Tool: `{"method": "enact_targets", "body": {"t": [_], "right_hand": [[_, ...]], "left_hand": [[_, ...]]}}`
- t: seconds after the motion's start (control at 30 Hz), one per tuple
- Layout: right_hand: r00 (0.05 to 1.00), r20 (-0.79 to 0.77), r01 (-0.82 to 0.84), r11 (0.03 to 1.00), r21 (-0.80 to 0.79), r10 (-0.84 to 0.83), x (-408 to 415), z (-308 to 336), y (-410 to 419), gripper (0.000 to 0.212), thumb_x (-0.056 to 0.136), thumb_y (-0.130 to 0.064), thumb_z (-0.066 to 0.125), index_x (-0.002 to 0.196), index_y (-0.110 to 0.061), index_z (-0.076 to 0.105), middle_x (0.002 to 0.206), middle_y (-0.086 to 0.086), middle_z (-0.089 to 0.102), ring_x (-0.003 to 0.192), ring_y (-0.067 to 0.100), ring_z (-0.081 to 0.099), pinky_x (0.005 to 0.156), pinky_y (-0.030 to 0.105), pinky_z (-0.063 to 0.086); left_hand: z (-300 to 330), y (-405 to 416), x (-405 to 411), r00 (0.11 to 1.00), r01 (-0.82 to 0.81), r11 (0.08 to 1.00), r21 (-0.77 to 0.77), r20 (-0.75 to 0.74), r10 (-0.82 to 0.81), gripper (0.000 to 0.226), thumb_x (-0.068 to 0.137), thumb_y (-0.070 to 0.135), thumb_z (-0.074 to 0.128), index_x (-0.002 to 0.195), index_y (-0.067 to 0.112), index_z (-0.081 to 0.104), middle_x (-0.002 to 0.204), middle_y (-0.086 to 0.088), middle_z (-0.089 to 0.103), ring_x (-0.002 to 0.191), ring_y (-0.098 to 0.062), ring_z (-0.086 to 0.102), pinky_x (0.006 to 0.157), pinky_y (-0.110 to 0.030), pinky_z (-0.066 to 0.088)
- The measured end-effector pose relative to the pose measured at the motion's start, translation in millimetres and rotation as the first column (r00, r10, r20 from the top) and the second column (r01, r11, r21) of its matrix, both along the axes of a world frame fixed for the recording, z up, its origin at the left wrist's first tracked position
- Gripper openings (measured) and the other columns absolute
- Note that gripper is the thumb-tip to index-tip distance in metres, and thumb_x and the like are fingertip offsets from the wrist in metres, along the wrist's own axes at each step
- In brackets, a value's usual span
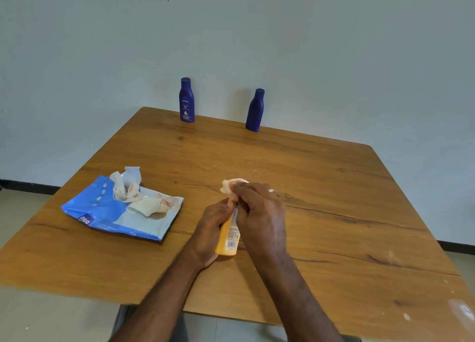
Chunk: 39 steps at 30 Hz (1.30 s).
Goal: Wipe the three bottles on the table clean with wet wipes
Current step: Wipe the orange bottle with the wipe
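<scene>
A yellow bottle (227, 239) lies tilted over the middle of the wooden table (334, 213), its base towards me. My left hand (209, 231) grips it from the left side. My right hand (259, 210) is closed on a crumpled white wet wipe (231, 185) and presses it against the bottle's top end, which is hidden under the wipe and fingers. Two dark blue bottles stand upright at the far edge: one with a label (186, 100) on the left, one plain (255, 111) to its right.
A blue wet wipes pack (102, 213) lies at the left of the table, flap open, with a wipe sticking out (126, 187) and a used wipe (145, 206) on top. A white wall rises right behind the table's far edge.
</scene>
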State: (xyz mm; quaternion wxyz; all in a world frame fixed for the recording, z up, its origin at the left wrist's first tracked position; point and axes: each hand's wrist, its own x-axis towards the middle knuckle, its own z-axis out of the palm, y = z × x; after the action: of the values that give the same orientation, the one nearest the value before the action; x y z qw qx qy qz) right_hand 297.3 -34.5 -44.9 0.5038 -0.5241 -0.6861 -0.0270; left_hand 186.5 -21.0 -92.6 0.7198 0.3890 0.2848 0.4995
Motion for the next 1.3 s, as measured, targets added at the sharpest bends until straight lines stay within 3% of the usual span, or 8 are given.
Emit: {"method": "enact_targets", "body": {"t": [0.13, 0.23, 0.4, 0.63, 0.83, 1.0, 1.13, 1.3], "right_hand": [[0.998, 0.013, 0.068, 0.996, -0.066, -0.067, 10, -4, 5, 0.021, 0.083, 0.004, 0.071, 0.100, -0.008, 0.078, 0.097, 0.003, 0.076, 0.088, 0.018, 0.069, 0.075, 0.020, 0.050], [0.990, -0.129, 0.036, 0.984, -0.172, -0.059, 20, -4, 10, 0.022, 0.089, -0.001, 0.069, 0.106, -0.012, 0.076, 0.099, -0.003, 0.075, 0.086, 0.004, 0.069, 0.072, 0.023, 0.058], [0.946, -0.295, 0.075, 0.977, -0.200, -0.133, 40, -7, 0, 0.026, 0.090, -0.007, 0.071, 0.112, -0.019, 0.074, 0.103, -0.012, 0.073, 0.092, -0.004, 0.067, 0.077, 0.021, 0.058], [0.994, 0.108, 0.015, 0.995, -0.096, -0.004, 27, -29, -28, 0.030, 0.076, 0.004, 0.080, 0.101, -0.012, 0.077, 0.103, 0.002, 0.075, 0.091, 0.020, 0.069, 0.075, 0.032, 0.057], [0.985, 0.108, 0.143, 0.985, -0.100, -0.132, 26, -14, -4, 0.025, 0.074, 0.011, 0.075, 0.092, -0.007, 0.078, 0.093, 0.007, 0.074, 0.079, 0.028, 0.068, 0.062, 0.034, 0.054], [0.957, 0.289, 0.061, 0.992, -0.114, -0.026, 7, -8, -2, 0.013, 0.078, 0.001, 0.069, 0.086, -0.007, 0.076, 0.087, 0.009, 0.070, 0.074, 0.031, 0.064, 0.061, 0.037, 0.053], [0.963, 0.266, -0.014, 0.992, -0.122, 0.046, 15, -24, -20, 0.028, 0.074, 0.005, 0.075, 0.098, -0.010, 0.078, 0.100, 0.005, 0.073, 0.083, 0.025, 0.068, 0.068, 0.031, 0.054], [0.991, 0.135, 0.017, 0.982, -0.189, 0.009, 40, -26, -25, 0.026, 0.078, 0.003, 0.080, 0.101, -0.010, 0.079, 0.103, 0.003, 0.075, 0.091, 0.017, 0.070, 0.075, 0.027, 0.057]], "left_hand": [[0, 0, 0, 1.000, -0.004, 1.000, 0.003, 0.005, 0.004, 0.043, 0.100, 0.032, 0.049, 0.123, 0.000, 0.066, 0.110, -0.024, 0.068, 0.100, -0.036, 0.065, 0.081, -0.041, 0.054], [0, 1, 1, 0.997, -0.043, 0.999, 0.027, -0.064, 0.045, 0.040, 0.102, 0.035, 0.049, 0.122, 0.007, 0.070, 0.111, -0.020, 0.072, 0.101, -0.028, 0.070, 0.083, -0.037, 0.058], [-5, 4, 4, 0.962, -0.202, 0.979, -0.004, -0.187, 0.197, 0.035, 0.102, 0.033, 0.049, 0.115, 0.009, 0.071, 0.111, -0.022, 0.074, 0.107, -0.039, 0.070, 0.084, -0.044, 0.059], [-5, 3, 5, 0.970, -0.134, 0.990, 0.034, -0.200, 0.138, 0.026, 0.105, 0.019, 0.052, 0.118, 0.019, 0.075, 0.113, -0.018, 0.075, 0.104, -0.035, 0.073, 0.082, -0.044, 0.062], [-7, 1, 5, 0.969, -0.070, 0.993, 0.099, -0.230, 0.091, 0.029, 0.107, 0.018, 0.048, 0.122, 0.011, 0.072, 0.112, -0.022, 0.074, 0.106, -0.041, 0.071, 0.088, -0.051, 0.057], [-11, 3, 5, 0.959, -0.099, 0.993, 0.067, -0.261, 0.113, 0.029, 0.107, 0.012, 0.048, 0.104, 0.005, 0.075, 0.095, -0.021, 0.074, 0.088, -0.028, 0.070, 0.072, -0.035, 0.056], [-9, 6, 1, 0.989, -0.083, 0.994, -0.075, -0.127, 0.073, 0.035, 0.106, 0.007, 0.041, 0.111, 0.009, 0.075, 0.101, -0.017, 0.075, 0.090, -0.019, 0.071, 0.075, -0.028, 0.058], [-5, 8, -1, 0.999, -0.033, 0.987, -0.158, 0.029, 0.038, 0.032, 0.106, 0.021, 0.046, 0.131, 0.004, 0.057, 0.119, -0.024, 0.068, 0.106, -0.028, 0.065, 0.097, -0.044, 0.054]]}}
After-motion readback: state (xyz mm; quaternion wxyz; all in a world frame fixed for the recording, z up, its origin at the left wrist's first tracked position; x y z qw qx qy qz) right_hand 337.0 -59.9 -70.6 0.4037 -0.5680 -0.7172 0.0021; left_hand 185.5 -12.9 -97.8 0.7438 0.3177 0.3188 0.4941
